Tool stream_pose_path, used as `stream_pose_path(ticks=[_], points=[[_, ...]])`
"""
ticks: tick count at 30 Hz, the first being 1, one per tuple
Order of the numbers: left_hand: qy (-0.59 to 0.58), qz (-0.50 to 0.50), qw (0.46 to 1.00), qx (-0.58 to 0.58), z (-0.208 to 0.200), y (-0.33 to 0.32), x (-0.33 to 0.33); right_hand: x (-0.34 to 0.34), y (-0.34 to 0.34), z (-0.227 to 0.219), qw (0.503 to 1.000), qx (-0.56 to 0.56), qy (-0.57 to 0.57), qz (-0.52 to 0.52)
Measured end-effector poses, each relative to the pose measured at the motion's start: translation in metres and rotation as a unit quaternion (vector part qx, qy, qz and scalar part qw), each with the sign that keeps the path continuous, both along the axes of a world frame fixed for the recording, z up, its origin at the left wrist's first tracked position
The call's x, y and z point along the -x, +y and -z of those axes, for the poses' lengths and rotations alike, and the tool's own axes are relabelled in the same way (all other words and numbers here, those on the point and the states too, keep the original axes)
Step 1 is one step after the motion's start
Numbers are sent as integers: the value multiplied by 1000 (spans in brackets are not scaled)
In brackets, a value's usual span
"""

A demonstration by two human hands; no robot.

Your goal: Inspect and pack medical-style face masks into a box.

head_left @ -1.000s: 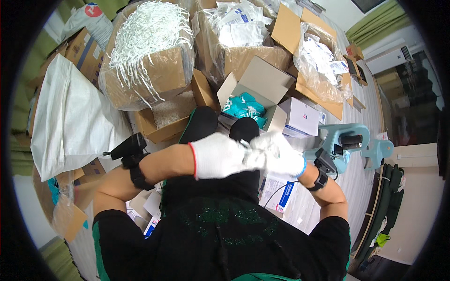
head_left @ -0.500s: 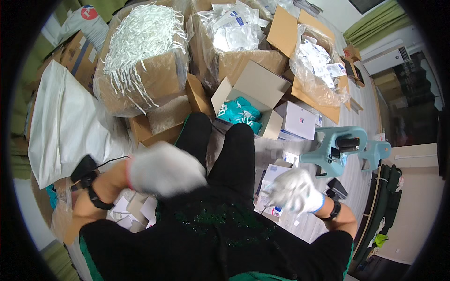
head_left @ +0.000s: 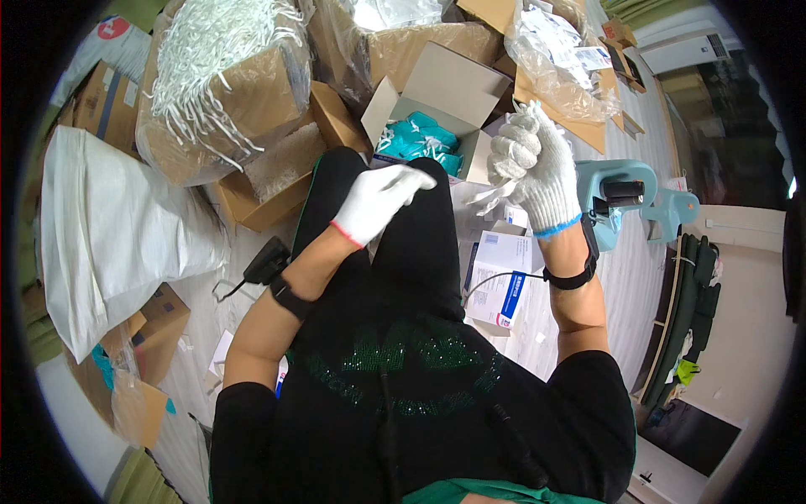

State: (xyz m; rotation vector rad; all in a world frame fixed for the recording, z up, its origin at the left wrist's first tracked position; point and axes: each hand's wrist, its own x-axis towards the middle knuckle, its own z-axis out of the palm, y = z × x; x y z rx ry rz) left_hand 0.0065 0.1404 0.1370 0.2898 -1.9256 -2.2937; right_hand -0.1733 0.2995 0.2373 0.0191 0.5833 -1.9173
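My left hand [head_left: 382,202], in a white knit glove with a red cuff, hovers over my thighs. Its fingers are stretched out toward the right, and nothing shows in them. My right hand [head_left: 537,168], gloved in white with a blue cuff, is raised to the right of my knees. Its fingers are curled closed around thin white strips [head_left: 489,198], whose ends stick out at the lower left of the fist. Just beyond my knees stands an open carton [head_left: 453,80] holding teal bundles [head_left: 420,137] with white ties.
A large plastic-lined box [head_left: 243,101] overflows with white strips [head_left: 201,59] at the far left. Boxes of white packets [head_left: 550,42] stand at the back. A white sack [head_left: 109,244] leans at left. A blue-green stool [head_left: 617,181] and a white carton [head_left: 501,273] are at right.
My right hand has risen away from my body, up beside the teal bundles' carton. The left hand has moved right and farther out over my thighs. The view has shifted as well.
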Motion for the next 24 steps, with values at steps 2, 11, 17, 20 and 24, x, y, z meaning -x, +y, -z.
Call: stream_pose_path(ticks=[2, 11, 17, 20, 24], points=[[98, -7, 992, 82, 8, 6, 16, -4, -7, -1, 999, -34, -20, 1], [178, 92, 969, 144, -24, 38, 12, -30, -24, 1, 967, -166, 182, 63], [133, 203, 934, 262, -36, 16, -24, -63, 2, 29, 442, -109, 889, -52], [117, 275, 904, 305, -53, 8, -53, -74, 6, 17, 492, 3, 852, -180], [223, 272, 883, 310, -65, 6, -79, -94, 15, 3, 448, 31, 837, -312]])
